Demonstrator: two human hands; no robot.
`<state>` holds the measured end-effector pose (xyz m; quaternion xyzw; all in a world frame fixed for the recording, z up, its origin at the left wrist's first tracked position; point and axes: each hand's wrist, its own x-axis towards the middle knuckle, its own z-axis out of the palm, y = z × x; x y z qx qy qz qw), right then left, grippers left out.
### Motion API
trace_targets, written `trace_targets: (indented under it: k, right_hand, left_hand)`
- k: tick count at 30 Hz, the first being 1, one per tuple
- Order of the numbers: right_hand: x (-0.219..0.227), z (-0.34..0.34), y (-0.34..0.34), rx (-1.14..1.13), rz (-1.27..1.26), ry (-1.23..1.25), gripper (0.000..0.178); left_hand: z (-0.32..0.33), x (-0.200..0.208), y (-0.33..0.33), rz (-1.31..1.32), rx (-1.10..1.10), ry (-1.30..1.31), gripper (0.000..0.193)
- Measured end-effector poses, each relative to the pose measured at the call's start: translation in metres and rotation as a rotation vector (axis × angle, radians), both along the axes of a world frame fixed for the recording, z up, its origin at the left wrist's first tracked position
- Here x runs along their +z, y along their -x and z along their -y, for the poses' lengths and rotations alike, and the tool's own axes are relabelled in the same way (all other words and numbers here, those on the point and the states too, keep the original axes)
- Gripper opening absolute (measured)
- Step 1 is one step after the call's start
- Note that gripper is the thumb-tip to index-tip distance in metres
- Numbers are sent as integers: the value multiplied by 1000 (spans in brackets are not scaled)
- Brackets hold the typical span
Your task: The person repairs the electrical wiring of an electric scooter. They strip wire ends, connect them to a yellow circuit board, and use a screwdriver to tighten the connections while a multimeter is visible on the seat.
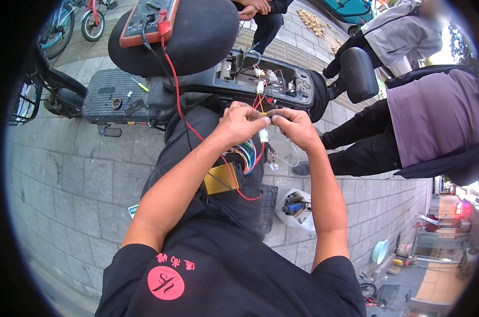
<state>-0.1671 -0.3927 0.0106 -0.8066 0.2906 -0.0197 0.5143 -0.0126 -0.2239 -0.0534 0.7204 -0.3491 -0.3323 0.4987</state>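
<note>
Fingertips meeting, my left hand (240, 126) and my right hand (296, 128) pinch thin wires at a small yellow spot between them. Red and yellow wires (259, 101) run from there up to a white connector (260, 87) by the opened body of an electric scooter (297, 90). Below my fingers hangs another white connector (264, 136). A finned yellow metal box (221, 178) rests on my lap, with a bundle of coloured wires (246, 154) beside it. The exact join is partly hidden by my fingertips.
On the black seat (202, 37) lies a red-cased multimeter (139, 25), its red lead (179, 100) trailing past my left arm. The footboard (105, 90) carries a screwdriver (140, 84) and tape roll (116, 103). A tool bag (296, 210) sits right; people stand nearby.
</note>
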Motion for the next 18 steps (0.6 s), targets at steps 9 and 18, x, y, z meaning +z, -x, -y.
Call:
trace_targets:
  k: [9,18]
  right_hand:
    - [1,-5,1,118,156,629,24]
    - [10,-2,17,51,75,285,30]
  left_hand:
    - [6,1,4,47,77,-11,46]
    - [0,-11,8,88,139,77,38]
